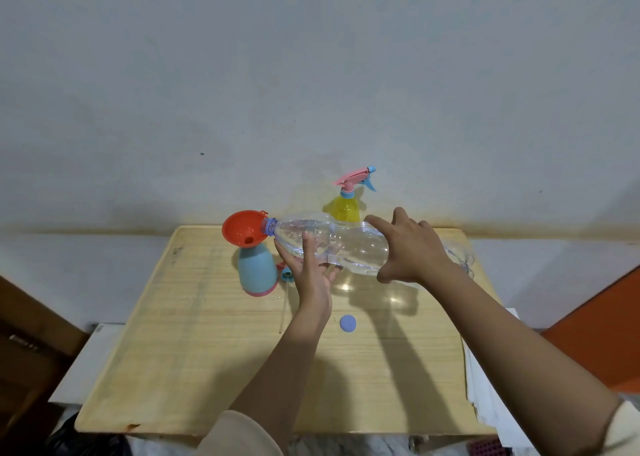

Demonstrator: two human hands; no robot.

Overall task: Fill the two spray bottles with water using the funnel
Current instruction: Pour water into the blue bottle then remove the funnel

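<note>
So I've got the big clear plastic water bottle (332,244) tipped almost flat, its blue-ringed neck sitting right at the rim of the orange plastic funnel (244,228). The funnel is stuck in the mouth of the pale blue spray bottle with the pink base (257,268), which stands upright toward the back left of the light wooden counter (207,351). Holding the big bottle nearly level looks like the way to keep the flow slow so the funnel doesn't flood. There's only a bit of water left pooled along the low side, as far as I can tell.

My left hand (311,268) is underneath near the neck end, palm up, fingers spread fairly wide, more cradling than gripping. It's there to steer the mouth into the funnel. My right hand (412,247) is over the fat middle of the bottle, fingers curved around the top and thumb underneath, so that one is carrying the weight and setting the tilt.

The yellow spray bottle with the pink and blue trigger head (346,202) is upright at the back, behind the big bottle, with its sprayer on. Can't tell how full it is. The blue bottle's sprayer head (286,274) lies just beside its base, mostly hidden by my left hand, with its thin dip tube (283,313) stretched toward me. The big bottle's round blue cap (347,323) sits near the middle of the counter, well clear of everything.
</note>
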